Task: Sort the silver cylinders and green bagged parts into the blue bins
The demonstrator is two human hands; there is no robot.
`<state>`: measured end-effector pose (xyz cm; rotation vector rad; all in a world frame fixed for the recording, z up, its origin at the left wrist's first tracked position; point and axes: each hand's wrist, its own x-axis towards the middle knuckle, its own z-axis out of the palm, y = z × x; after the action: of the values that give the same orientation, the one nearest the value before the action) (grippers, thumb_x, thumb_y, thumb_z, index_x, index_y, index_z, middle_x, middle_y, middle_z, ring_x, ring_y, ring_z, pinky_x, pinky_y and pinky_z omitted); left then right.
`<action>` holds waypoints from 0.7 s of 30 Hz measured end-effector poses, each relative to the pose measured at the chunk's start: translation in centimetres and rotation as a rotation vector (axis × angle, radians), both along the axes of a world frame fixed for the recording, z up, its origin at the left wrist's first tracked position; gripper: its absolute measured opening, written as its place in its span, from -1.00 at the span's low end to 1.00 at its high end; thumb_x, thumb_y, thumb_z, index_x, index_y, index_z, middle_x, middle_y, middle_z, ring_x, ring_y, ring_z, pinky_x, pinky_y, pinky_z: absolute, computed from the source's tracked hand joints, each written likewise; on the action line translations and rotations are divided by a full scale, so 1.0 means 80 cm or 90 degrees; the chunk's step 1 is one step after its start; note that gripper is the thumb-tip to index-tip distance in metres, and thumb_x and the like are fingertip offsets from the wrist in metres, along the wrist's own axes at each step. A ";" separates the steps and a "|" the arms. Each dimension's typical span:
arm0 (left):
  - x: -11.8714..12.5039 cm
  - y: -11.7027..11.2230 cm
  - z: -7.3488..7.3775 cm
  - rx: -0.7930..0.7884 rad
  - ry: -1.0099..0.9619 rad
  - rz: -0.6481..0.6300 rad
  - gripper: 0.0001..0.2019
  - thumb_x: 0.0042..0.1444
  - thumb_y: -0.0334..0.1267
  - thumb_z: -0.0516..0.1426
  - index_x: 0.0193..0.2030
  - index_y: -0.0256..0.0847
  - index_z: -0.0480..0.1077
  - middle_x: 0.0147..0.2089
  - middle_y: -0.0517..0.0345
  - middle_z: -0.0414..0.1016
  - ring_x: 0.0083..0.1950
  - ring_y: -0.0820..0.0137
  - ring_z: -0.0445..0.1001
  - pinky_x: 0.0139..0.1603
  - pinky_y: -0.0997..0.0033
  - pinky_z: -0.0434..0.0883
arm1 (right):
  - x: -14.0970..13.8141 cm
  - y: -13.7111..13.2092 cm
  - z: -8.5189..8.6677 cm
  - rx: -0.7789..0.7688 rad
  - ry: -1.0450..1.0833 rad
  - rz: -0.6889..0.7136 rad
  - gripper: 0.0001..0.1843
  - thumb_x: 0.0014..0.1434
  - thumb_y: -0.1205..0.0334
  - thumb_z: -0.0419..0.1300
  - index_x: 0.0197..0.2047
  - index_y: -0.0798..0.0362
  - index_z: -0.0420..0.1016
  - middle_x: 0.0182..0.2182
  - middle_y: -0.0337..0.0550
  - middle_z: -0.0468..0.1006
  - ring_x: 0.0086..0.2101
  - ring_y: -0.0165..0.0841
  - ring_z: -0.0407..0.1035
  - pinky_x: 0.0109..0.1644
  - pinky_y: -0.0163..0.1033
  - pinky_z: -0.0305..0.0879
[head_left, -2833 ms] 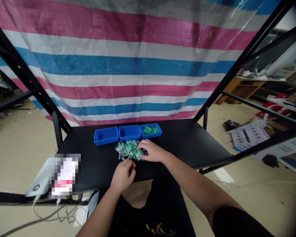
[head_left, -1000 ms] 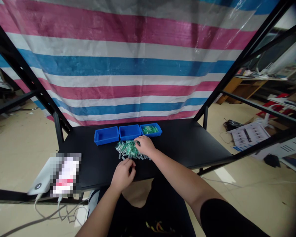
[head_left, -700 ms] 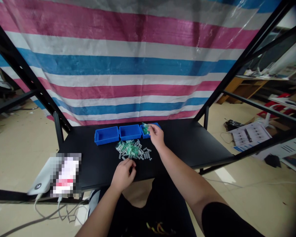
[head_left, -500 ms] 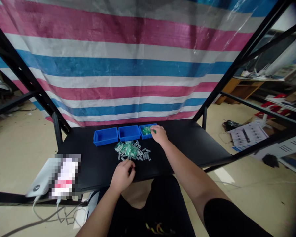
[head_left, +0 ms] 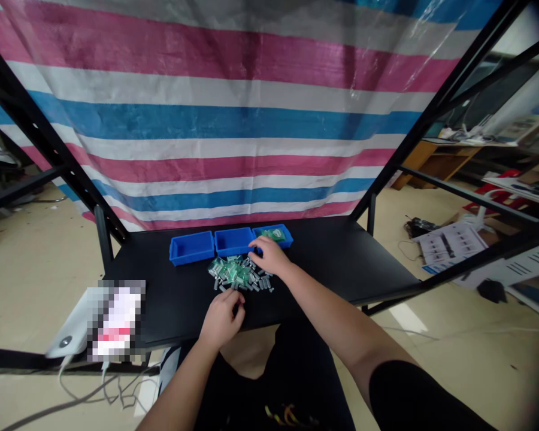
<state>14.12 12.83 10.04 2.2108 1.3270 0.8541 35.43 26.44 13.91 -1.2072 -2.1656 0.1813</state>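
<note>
A pile of small green and grey parts (head_left: pixel 238 274) lies on the black table (head_left: pixel 341 263). Behind it stand three blue bins in a row: the left bin (head_left: pixel 191 248), the middle bin (head_left: pixel 233 241), and the right bin (head_left: pixel 276 234) with green parts inside. My right hand (head_left: pixel 269 255) reaches over the pile's right edge, fingers curled down toward the parts; whether it holds one is hidden. My left hand (head_left: pixel 222 318) rests at the table's front edge, fingers curled closed, with nothing visible in them.
A white device (head_left: pixel 72 326) with a cable sits at the table's front left corner. A striped tarp (head_left: pixel 233 120) hangs behind the table. Black rack posts (head_left: pixel 101 239) frame both sides. Papers (head_left: pixel 451 245) and clutter lie on the floor to the right.
My right hand went from the pile to the right bin, dropped green parts there, and has come back to the pile. My left hand has stayed put.
</note>
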 end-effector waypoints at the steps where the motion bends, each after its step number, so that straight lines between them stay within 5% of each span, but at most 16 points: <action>1: 0.000 0.000 0.000 -0.002 0.000 0.000 -0.87 0.19 -0.41 0.03 -0.23 -0.13 0.37 -0.27 0.12 0.39 -0.22 0.30 0.40 -0.13 0.31 0.33 | -0.012 -0.004 -0.003 -0.013 -0.015 0.048 -0.79 0.22 0.23 0.25 -0.06 -0.01 0.57 -0.10 -0.12 0.57 -0.05 -0.23 0.42 0.11 -0.15 0.32; 6: 0.000 -0.001 0.001 0.005 0.000 0.002 -0.86 0.21 -0.40 0.02 -0.23 -0.13 0.37 -0.28 0.11 0.39 -0.20 0.29 0.40 -0.12 0.30 0.34 | -0.054 -0.005 -0.022 -0.063 -0.115 0.059 -0.70 0.20 0.32 0.26 0.01 0.00 0.59 -0.04 -0.09 0.62 -0.02 -0.21 0.43 0.17 -0.12 0.30; 12: -0.001 -0.001 0.001 0.006 0.000 0.002 -0.86 0.19 -0.42 0.02 -0.23 -0.13 0.36 -0.28 0.12 0.40 -0.21 0.30 0.40 -0.13 0.32 0.34 | -0.061 0.000 -0.022 -0.044 -0.093 -0.018 -0.84 0.22 0.33 0.19 -0.24 -0.03 0.61 -0.24 -0.14 0.65 -0.16 -0.22 0.49 0.00 -0.16 0.36; 18: -0.002 -0.001 0.001 0.004 -0.008 0.001 -0.87 0.20 -0.40 0.03 -0.23 -0.12 0.37 -0.27 0.12 0.42 -0.19 0.29 0.42 -0.10 0.31 0.35 | -0.011 0.016 -0.008 0.013 0.233 -0.158 -0.85 0.27 0.23 0.10 -0.18 -0.01 0.50 -0.23 -0.14 0.64 -0.23 -0.30 0.51 -0.14 -0.26 0.39; 21: -0.002 -0.001 0.002 0.005 -0.008 0.002 -0.87 0.20 -0.40 0.02 -0.23 -0.12 0.37 -0.27 0.12 0.42 -0.20 0.29 0.42 -0.11 0.30 0.35 | 0.038 0.040 0.002 -0.013 0.253 -0.272 -0.84 0.27 0.20 0.09 -0.18 0.03 0.47 -0.28 -0.13 0.62 -0.28 -0.33 0.49 -0.20 -0.29 0.36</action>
<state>13.94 12.75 10.18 2.2060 1.3236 0.8741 38.43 29.61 14.08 -1.4732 -1.5363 0.2362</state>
